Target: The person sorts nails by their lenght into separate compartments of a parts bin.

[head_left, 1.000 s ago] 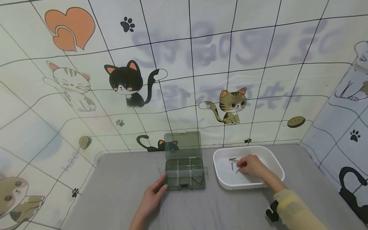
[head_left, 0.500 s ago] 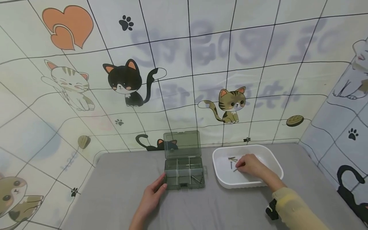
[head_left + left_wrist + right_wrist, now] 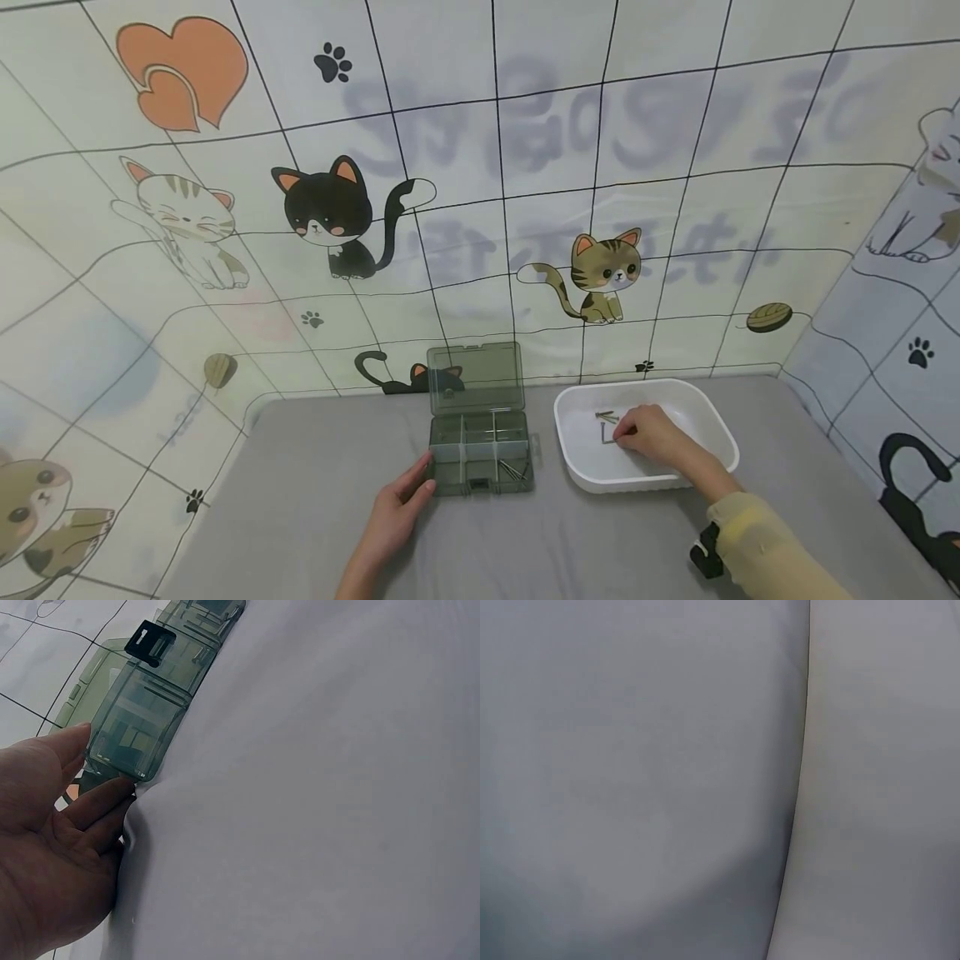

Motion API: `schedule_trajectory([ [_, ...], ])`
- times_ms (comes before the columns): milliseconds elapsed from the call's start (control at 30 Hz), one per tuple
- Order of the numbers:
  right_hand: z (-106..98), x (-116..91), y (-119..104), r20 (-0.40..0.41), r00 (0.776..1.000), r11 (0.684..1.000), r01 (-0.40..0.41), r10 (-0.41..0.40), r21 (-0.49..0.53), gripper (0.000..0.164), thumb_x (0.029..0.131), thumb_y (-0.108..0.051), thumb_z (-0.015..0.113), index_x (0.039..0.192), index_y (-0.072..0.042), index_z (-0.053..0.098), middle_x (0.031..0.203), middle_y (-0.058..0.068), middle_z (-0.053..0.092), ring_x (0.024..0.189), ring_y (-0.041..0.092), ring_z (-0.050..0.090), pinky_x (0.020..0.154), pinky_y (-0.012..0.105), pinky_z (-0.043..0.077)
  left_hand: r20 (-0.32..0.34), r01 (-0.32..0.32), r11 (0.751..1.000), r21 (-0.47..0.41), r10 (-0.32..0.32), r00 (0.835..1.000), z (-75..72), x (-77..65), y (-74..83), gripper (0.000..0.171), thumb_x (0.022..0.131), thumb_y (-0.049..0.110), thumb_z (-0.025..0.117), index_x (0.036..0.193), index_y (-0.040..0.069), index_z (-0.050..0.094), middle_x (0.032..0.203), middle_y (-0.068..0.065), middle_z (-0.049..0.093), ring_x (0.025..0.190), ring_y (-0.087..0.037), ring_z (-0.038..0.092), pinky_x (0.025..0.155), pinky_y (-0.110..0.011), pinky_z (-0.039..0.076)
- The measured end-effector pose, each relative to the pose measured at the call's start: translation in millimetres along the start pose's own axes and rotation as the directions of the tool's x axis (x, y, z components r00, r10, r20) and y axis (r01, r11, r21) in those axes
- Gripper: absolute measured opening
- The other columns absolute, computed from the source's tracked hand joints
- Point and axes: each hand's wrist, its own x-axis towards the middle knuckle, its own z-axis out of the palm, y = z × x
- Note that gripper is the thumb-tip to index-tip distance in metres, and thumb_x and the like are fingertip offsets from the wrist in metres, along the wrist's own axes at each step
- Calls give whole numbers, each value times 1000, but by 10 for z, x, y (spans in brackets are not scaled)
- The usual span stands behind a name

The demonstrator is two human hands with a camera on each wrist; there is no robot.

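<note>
- Left hand [image 3: 397,504]: fingers extended and relaxed, fingertips and thumb touching the left side of the compartment box near its front corner.
- Right hand [image 3: 654,437]: thumb and fingers closed in a pinch on one thin screw [image 3: 609,442], low inside the tray; its far end lies close to a neighbouring screw.
- Compartment box [image 3: 445,481]: translucent green, divided within, standing left of the tray; lid [image 3: 480,383] raised at the back.
- Boxed screws [image 3: 513,471]: several, lying together in the front right compartment.
- Tray [image 3: 637,486]: white, rounded corners, shallow.
- Loose screws [image 3: 606,415]: a small brassy cluster in the tray, beyond the pinched one.
- Single screw [image 3: 602,432]: silvery, between cluster and pinched screw.
- Grey cloth [image 3: 300,500]: beneath box and tray.
- Sleeve [image 3: 772,546]: yellow, right arm.
</note>
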Motion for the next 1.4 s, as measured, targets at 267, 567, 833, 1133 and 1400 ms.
schedule_trajectory([
  [267,1,-16,21,-11,1000,1000,-1,2,12,3,84,-2,80,86,-1,78,80,-1,73,78,17,64,71,36,53,2,0,1000,0,0,1000,14,12,16,50,104,25,63,151,11,53,153,-16,49,141,-37,46,109,-48,46],
  [567,2,12,6,0,999,998,-48,48,31,3,85,-4,80,89,-3,79,83,0,73,82,19,64,75,39,52,-4,3,999,-43,-3,1000,2,-4,21,49,104,24,64,151,12,53,153,-15,49,142,-36,45,109,-44,47],
  [833,-18,4,-15,-19,998,998,-58,59,35,3,85,-4,80,89,-4,80,85,2,74,82,19,64,75,39,52,1,-7,999,-39,7,1000,-4,-2,18,50,104,24,63,151,11,53,153,-16,49,142,-37,44,109,-45,46],
  [1133,-62,-16,-102,-41,998,996,-46,49,75,4,87,-2,78,90,-3,80,87,4,75,82,18,66,71,35,55,-3,-11,999,-50,11,1000,12,5,12,49,104,21,64,151,11,53,153,-15,49,142,-36,44,109,-45,46],
  [1400,-107,-40,-206,-76,997,993,-21,30,120,4,88,-4,79,92,-5,79,88,2,75,84,18,68,72,31,56,1,-15,999,-40,15,1000,11,0,10,49,104,21,63,151,11,53,153,-16,49,142,-37,45,109,-44,46],
])
